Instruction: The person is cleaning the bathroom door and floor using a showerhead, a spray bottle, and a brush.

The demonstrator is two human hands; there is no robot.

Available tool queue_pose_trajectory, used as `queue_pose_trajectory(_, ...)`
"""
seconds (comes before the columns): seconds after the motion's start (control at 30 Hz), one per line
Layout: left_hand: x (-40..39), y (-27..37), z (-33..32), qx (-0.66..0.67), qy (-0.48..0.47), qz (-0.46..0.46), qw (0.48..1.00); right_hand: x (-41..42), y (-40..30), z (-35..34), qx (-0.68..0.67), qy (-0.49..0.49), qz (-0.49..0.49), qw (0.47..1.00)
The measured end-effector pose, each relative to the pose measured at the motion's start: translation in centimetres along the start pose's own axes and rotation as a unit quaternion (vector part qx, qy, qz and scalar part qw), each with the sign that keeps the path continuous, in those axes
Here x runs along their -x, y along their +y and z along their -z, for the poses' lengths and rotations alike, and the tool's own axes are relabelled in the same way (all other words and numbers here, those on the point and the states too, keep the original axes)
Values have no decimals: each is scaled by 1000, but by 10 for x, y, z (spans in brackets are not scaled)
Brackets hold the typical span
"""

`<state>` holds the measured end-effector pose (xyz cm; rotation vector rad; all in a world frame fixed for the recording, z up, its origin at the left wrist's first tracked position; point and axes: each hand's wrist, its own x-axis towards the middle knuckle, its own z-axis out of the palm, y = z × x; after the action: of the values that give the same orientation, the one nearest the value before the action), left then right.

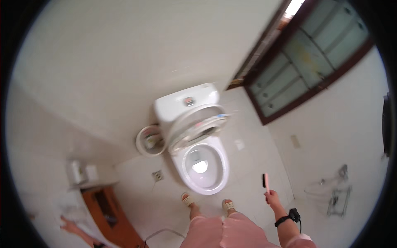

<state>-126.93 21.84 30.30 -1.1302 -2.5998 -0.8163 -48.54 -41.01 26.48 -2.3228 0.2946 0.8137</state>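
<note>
My right hand (273, 199) grips the handle of a pink brush (267, 181) with black bristles, held up to the right of the toilet. At the far lower left, my left hand (69, 225) has its fingers apart and holds nothing. It is nearest to the white top of an orange-brown vanity cabinet (124, 224); whether it touches that surface I cannot tell. In front of my feet stands a white toilet (226, 169), its seat and lid raised towards the tank (173, 104). Water shows in the bowl.
A white waste bin (140, 145) with some contents stands left of the toilet. A floor drain (158, 175) lies nearby. A dark-framed glass door (279, 83) stands at the upper right. A shower fixture and a wire rack (339, 201) are on the right wall. A hose (164, 230) curves across the lower floor.
</note>
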Motion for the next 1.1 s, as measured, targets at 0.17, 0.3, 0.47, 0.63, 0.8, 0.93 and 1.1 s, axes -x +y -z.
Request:
queue_pose_trajectory(0.17,126,128,-69,61,-237,-150,958,1,7,1,-25,16,-3,1000)
queue_pose_trajectory(0.3,292,244,-45,287,-442,-241,815,-21,31,24,-39,44,-24,998)
queue_pose_trajectory(0.47,505,359,87,483,-608,-322,542,-45,52,59,-118,76,-36,989)
queue_pose_trajectory(0.63,684,478,197,461,-720,-315,412,-110,112,118,-185,110,-44,976)
queue_pose_trajectory(0.8,854,568,235,511,-659,-441,333,-139,138,172,-244,163,-47,955)
queue_pose_trajectory(0.93,953,635,287,538,-683,-396,296,-151,162,201,-289,212,-78,930)
queue_pose_trajectory(1.1,1047,709,305,549,-697,-375,268,-162,177,205,-371,246,-83,891)
